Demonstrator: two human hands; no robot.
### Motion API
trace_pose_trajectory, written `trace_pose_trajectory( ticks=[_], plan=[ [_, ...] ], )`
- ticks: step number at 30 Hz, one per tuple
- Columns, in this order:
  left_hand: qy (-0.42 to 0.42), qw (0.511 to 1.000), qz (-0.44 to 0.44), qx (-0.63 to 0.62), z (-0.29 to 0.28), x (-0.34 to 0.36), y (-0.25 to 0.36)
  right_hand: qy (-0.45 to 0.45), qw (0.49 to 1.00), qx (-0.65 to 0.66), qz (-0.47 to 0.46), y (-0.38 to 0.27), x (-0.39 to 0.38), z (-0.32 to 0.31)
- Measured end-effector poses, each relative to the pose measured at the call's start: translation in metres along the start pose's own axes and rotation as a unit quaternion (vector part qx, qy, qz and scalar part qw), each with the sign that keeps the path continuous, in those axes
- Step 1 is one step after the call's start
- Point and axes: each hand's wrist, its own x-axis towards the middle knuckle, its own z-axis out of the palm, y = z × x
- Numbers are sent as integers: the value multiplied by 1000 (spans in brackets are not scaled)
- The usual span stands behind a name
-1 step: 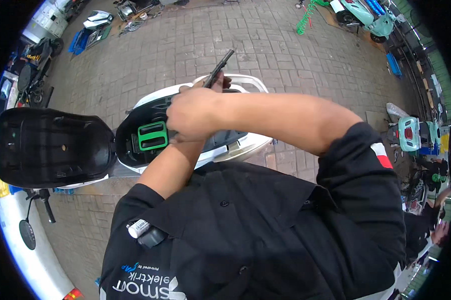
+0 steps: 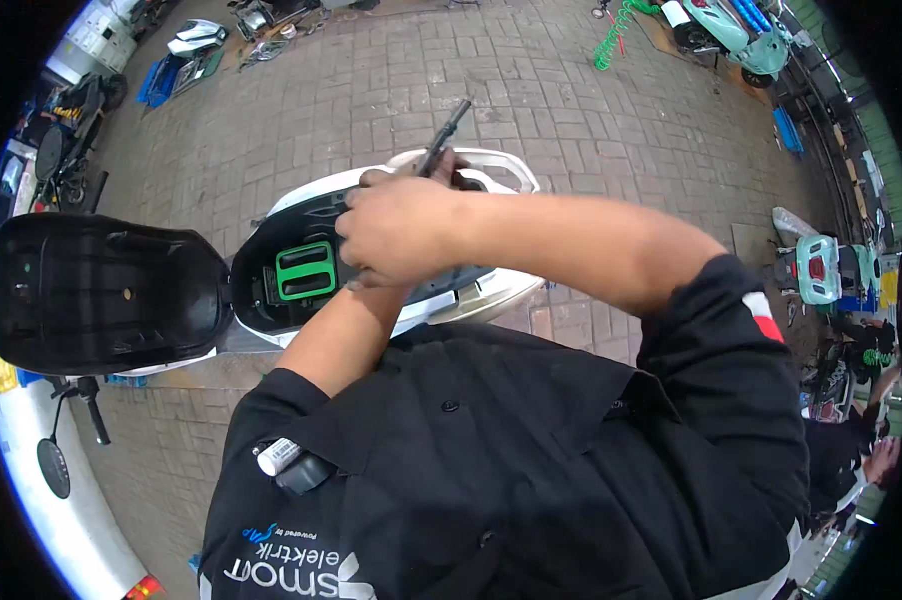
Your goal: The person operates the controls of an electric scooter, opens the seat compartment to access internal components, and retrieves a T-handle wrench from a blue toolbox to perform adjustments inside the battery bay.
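Over the open seat compartment of a white scooter [image 2: 511,293], my forearms cross. My right hand [image 2: 399,232] lies on top, its fingers curled near my left wrist; whatever is under its palm is hidden. Beyond it, partly covered, my left hand [image 2: 448,170] is closed around a slim dark rod-shaped tool [image 2: 451,128]. The tool slants up and away to the right, its lower end hidden behind the hands. Inside the compartment sits a block with a bright green double-handled top [image 2: 306,271], just left of my right hand.
The scooter's black seat [image 2: 106,295] is tipped open to the left. A white vehicle with a mirror [image 2: 55,468] stands at the lower left. Mint scooters [image 2: 819,270] stand at the right; a green coiled hose [image 2: 611,45] lies far off. Another person's hand [image 2: 881,462] shows at the right edge.
My right hand and forearm have shifted slightly right and toward me. The rod-shaped tool has tilted a little. The scooter and the green-topped block stay put.
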Motion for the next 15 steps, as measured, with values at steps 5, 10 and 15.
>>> trace_pose_trajectory(
  ticks=[5,10,15],
  plan=[
    [-86,994,6,74,-4,-1,14,222,974,-5,-50,-8,-35,24],
    [-183,983,3,9,-15,8,-9,267,954,102,-85,-1,-77,25],
    [-224,969,33,-94,-18,3,-43,334,925,169,-70,5,-100,46]
  ],
)
